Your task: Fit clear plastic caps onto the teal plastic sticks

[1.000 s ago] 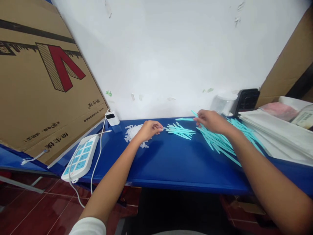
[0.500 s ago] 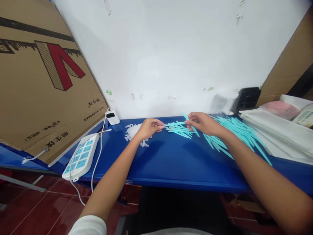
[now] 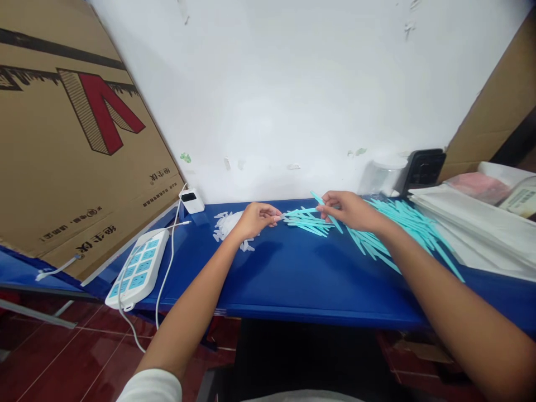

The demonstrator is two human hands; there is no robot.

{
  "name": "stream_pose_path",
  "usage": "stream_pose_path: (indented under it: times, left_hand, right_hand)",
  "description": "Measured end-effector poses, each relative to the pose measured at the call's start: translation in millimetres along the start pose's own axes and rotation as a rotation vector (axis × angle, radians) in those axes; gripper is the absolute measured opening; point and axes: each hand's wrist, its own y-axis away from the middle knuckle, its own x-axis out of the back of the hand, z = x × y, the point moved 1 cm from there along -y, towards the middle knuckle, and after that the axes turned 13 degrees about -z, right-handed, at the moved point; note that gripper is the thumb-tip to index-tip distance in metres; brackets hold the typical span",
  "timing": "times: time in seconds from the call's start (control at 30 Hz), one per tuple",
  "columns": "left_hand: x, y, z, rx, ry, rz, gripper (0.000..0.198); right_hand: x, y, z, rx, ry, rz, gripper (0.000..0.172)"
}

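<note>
My left hand (image 3: 258,219) pinches a small translucent plastic piece (image 3: 282,216) by its end, beside a heap of similar translucent pieces (image 3: 229,223). In my right hand (image 3: 339,209) are two turquoise plastic sticks. One turquoise stick (image 3: 305,211) points left, its tip at the translucent piece; whether the two are joined I cannot tell. The other stick (image 3: 316,197) slants across my fingers. Below the hands lies a small pile of turquoise sticks (image 3: 310,225). A larger pile of turquoise sticks (image 3: 412,226) spreads beyond my right wrist.
A white power strip (image 3: 138,268) with cables and a small white device (image 3: 192,201) stand at left, beside a big cardboard box (image 3: 84,167). White packaging sheets (image 3: 473,223), a clear container (image 3: 383,176) and a black object (image 3: 422,170) are at right on the blue table (image 3: 293,285).
Both hands keep almost the same place and grip. The view has shifted very slightly.
</note>
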Motion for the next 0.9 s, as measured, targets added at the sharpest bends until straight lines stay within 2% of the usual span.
stream_pose_path:
  times: [0.3, 0.53, 0.63, 0.73, 0.8, 0.9]
  left_hand:
    - [-5.2, -2, 0, 0.004, 0.044, 0.003, 0.036]
    - [-17.4, -4, 4, -0.016, 0.129, 0.100, 0.042]
    - [-15.9, -5, 2, -0.040, 0.174, 0.178, 0.049]
    - [-9.3, -5, -4, -0.043, 0.025, 0.270, 0.039]
    - [-4.8, -5, -8, -0.034, -0.092, 0.312, 0.029]
    - [-2.6, -4, -10, -0.042, -0.147, 0.311, 0.024]
  right_hand:
    - [-9, -2, -5, 0.022, 0.001, -0.019, 0.047]
    - [-18, -5, -5, 0.084, -0.082, 0.028, 0.043]
    - [-15, -7, -3, 0.046, -0.110, 0.057, 0.043]
    - [-15, -11, 6, -0.031, -0.092, 0.103, 0.041]
    - [-14, -14, 16, -0.115, -0.008, 0.152, 0.038]
    - [-13, -16, 27, -0.189, 0.200, 0.234, 0.032]
